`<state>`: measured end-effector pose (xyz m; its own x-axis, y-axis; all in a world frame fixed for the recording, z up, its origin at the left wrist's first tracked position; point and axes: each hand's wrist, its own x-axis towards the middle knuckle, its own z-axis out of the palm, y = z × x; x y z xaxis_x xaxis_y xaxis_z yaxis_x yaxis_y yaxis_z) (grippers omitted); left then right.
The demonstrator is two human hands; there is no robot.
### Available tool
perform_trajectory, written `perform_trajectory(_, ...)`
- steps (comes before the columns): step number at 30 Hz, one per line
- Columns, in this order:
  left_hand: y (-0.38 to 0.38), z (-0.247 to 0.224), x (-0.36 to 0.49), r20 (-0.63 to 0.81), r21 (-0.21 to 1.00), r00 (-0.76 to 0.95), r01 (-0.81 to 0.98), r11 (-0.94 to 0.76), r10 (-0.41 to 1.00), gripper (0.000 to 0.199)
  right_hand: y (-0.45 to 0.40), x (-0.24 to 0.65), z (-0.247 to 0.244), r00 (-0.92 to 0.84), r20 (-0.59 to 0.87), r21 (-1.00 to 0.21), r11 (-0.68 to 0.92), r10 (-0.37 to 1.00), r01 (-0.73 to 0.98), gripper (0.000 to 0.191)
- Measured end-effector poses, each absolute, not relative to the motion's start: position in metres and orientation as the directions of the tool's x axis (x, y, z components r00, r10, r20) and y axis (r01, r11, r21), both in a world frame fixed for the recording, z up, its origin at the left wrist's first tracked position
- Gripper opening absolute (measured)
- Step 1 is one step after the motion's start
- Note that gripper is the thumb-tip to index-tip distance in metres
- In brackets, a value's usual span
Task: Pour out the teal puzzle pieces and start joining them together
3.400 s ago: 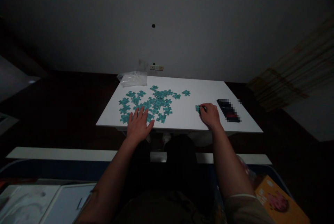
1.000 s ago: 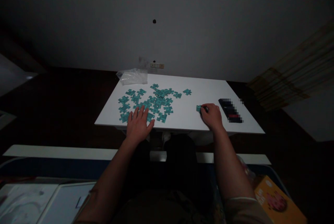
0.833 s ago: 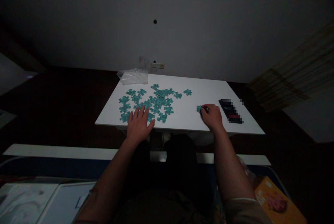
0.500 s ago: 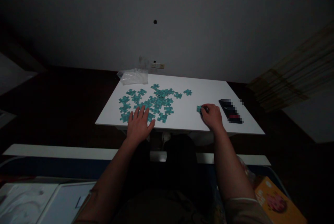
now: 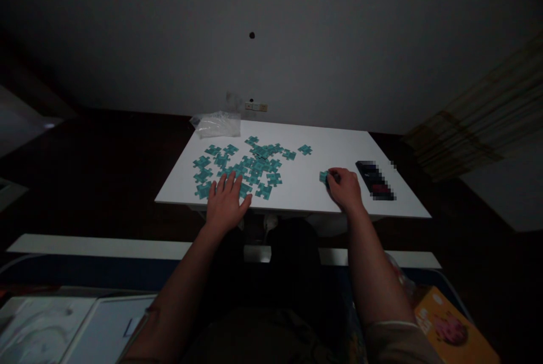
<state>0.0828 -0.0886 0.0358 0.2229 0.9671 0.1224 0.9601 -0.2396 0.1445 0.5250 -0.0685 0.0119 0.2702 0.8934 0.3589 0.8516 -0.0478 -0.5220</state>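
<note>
Several teal puzzle pieces [image 5: 258, 165] lie spread and partly overlapping on the left half of the white table [image 5: 297, 191]. My left hand [image 5: 225, 202] rests at the near edge of the pile, palm down with fingers spread over the nearest pieces. To the right, my right hand [image 5: 345, 188] is closed at a teal piece [image 5: 323, 176], which sticks out to the left of its fingertips; the rest of that piece is hidden. One lone piece [image 5: 305, 150] lies farther back, between the pile and my right hand.
A clear plastic bag [image 5: 218, 125] lies at the table's back left corner. A dark, pixelated flat object [image 5: 375, 181] lies right of my right hand. Below right is an orange box [image 5: 452, 327]; below left, a white open case [image 5: 46, 327].
</note>
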Motion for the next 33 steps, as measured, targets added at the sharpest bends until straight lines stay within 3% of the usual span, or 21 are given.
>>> perform_trajectory(7, -0.0884, 0.0349, 0.0827, 0.135, 0.143, 0.222, 0.960, -0.241, 0.966, 0.073, -0.0678, 0.5254, 0.0089, 0.307, 0.373, -0.522, -0.076, 0.875, 0.849, 0.053)
perform_trajectory(33, -0.0894, 0.0399, 0.0845, 0.097, 0.114, 0.215, 0.968, -0.225, 0.972, 0.071, -0.0682, 0.5265, 0.0081, 0.295, 0.352, -0.496, -0.090, 0.888, 0.863, 0.044)
